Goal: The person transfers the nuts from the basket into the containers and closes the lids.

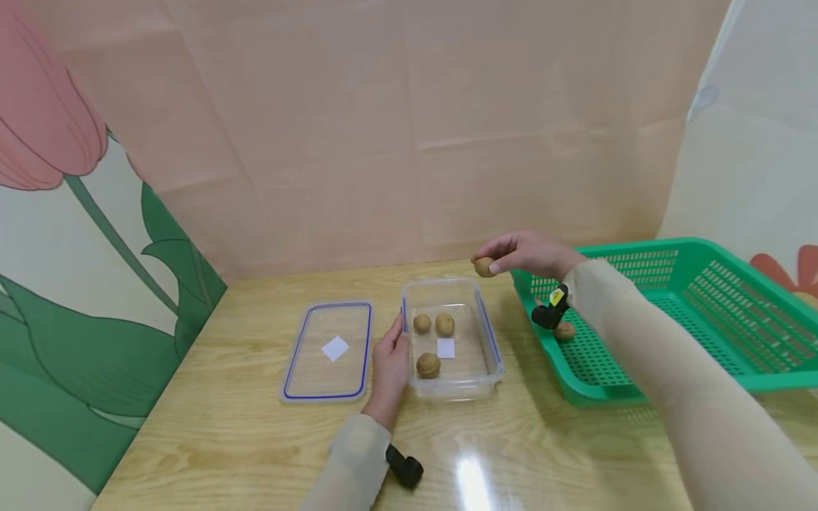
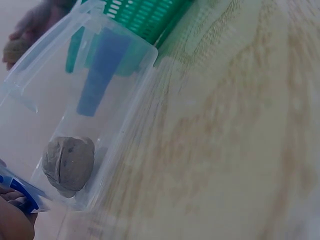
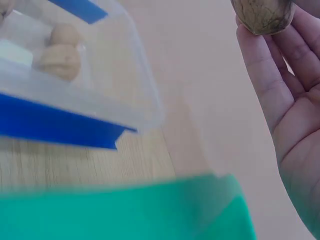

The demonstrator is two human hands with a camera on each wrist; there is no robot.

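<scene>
In the head view, my right hand (image 1: 527,254) pinches a walnut (image 1: 483,267) between thumb and fingers, in the air just past the box's far right corner. The right wrist view shows that walnut (image 3: 264,15) at the fingertips. A clear plastic box (image 1: 473,355) stands on the table with three walnuts inside, one of them a near walnut (image 1: 428,365), plus a white square label (image 1: 446,348). My left hand (image 1: 390,365) holds the box's left side, by a blue latch (image 2: 20,192) in the left wrist view.
A green slotted basket (image 1: 575,394) stands on the right, with a walnut (image 1: 564,331) inside near its left wall; my right forearm hides part of it. The blue-edged lid (image 1: 326,380) lies flat on the wooden table (image 1: 243,433), left of the box. A pinkish sheet (image 1: 319,142) hangs behind.
</scene>
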